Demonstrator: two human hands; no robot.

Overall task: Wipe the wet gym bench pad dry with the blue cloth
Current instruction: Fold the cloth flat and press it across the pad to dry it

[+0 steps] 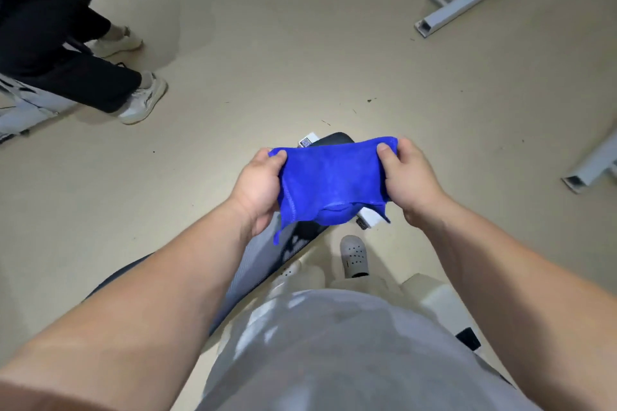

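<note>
The blue cloth (329,180) is stretched between both hands in the air, above the bench. My left hand (258,185) pinches its left upper corner; my right hand (409,178) pinches the right upper corner. The cloth's lower edge hangs loose and folded. Below it runs the dark gym bench pad (263,264), long and narrow, mostly hidden by the cloth and my left forearm. Its far end (337,137) shows just beyond the cloth. Whether the pad is wet cannot be made out.
Another person's legs in dark trousers and white shoes (143,100) stand at the far left. Grey metal gym frames lie at the upper right (467,0) and the right edge (591,167). My foot in a grey clog (354,255) is right of the bench. The floor is beige.
</note>
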